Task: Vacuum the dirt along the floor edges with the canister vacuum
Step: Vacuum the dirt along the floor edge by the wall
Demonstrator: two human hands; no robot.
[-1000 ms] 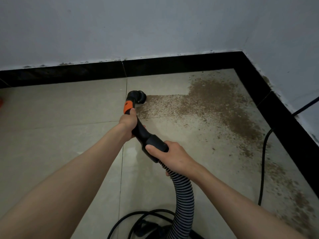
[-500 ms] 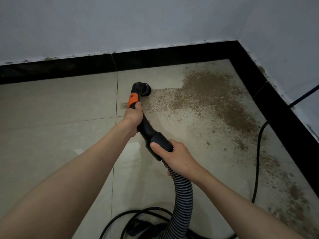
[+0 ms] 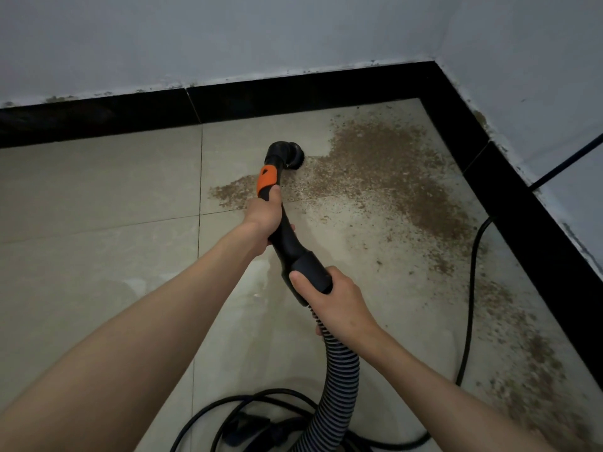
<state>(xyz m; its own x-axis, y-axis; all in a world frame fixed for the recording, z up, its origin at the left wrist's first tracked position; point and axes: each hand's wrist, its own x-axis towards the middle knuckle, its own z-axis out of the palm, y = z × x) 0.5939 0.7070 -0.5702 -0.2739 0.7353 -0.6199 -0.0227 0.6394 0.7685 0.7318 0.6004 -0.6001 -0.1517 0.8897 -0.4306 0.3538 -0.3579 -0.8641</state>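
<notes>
The left hand (image 3: 265,214) is wrapped around the black vacuum wand (image 3: 287,236) just below its orange collar (image 3: 267,181), fingers curled tight on the tube. The wand is a curved black plastic pipe ending in a round brush nozzle (image 3: 292,154), which rests on the beige floor tiles (image 3: 98,190) at the left edge of the dirt (image 3: 385,164). Nearer, the right hand (image 3: 336,301) grips the thick black cuff where the wand joins the ribbed grey-and-black hose (image 3: 332,386), fingers closed around it. The hose runs down to the near edge, among loops of black power cord (image 3: 470,288). The brown, grainy dirt spreads rightward into the far corner and trails along the right-hand black skirting (image 3: 522,207). The cord lies across the dirt strip by the right wall (image 3: 538,60).
</notes>
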